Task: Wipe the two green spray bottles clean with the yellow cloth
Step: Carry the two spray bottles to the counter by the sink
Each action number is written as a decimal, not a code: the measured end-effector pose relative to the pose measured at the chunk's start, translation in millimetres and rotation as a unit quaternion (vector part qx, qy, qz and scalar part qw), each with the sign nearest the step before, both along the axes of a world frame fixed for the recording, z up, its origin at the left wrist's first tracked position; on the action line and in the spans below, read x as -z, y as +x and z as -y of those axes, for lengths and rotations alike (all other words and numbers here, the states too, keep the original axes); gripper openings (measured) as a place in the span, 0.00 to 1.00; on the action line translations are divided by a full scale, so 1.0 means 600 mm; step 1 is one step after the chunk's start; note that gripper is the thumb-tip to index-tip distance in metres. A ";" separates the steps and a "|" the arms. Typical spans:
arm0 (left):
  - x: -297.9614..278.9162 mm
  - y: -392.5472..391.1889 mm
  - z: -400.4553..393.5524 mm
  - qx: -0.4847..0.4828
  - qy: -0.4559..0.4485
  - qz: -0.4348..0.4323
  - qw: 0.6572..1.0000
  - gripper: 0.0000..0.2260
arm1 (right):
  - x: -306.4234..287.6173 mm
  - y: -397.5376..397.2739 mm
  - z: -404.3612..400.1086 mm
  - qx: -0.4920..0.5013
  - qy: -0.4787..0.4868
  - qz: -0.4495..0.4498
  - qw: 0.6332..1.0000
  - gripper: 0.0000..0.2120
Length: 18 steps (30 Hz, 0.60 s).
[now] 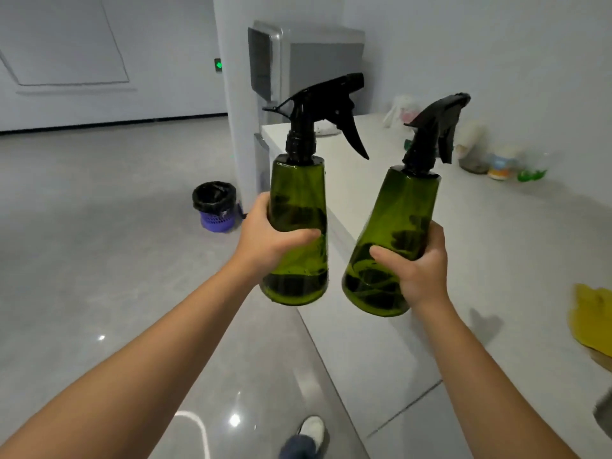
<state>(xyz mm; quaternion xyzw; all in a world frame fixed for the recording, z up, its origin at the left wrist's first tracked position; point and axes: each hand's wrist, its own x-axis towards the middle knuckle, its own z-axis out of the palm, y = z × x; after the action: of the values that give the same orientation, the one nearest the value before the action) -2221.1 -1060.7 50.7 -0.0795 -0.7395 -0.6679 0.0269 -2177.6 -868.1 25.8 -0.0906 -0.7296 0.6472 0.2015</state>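
— Where are you with it?

— I have one bottle in each hand, both held up in the air over the near edge of the white counter [496, 246]. My left hand [270, 238] is wrapped round the lower body of the left green spray bottle [298, 226], which stands upright. My right hand [419, 263] is clasped round the right green spray bottle [392, 240], which tilts to the right. The two are close but apart.

— And the yellow cloth?

— The yellow cloth [592, 321] lies on the counter, well off to my right, touched by nothing.

— So what makes the next bit go well?

— I think I should set one bottle down upright, away from the edge, to free a hand for the cloth. Then wipe from the neck downward, turning the bottle. Whether they hold liquid I cannot tell through the dark plastic, so I would keep clear of the black trigger [356, 140].
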 end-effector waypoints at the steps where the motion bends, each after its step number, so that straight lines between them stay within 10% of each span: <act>1: 0.003 -0.041 -0.014 0.011 -0.002 0.000 1.000 0.29 | 0.004 -0.035 -0.012 0.012 0.003 -0.002 1.000 0.34; 18: 0.034 -0.504 -0.334 0.273 -0.028 0.006 0.962 0.32 | 0.018 -0.348 -0.231 0.267 -0.014 0.041 0.963 0.35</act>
<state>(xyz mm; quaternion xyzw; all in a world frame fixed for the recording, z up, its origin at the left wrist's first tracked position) -2523.6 -860.2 30.5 -0.2749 -0.7083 -0.6294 -0.1628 -2386.7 -729.5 14.9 -0.3112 -0.6772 0.5762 0.3353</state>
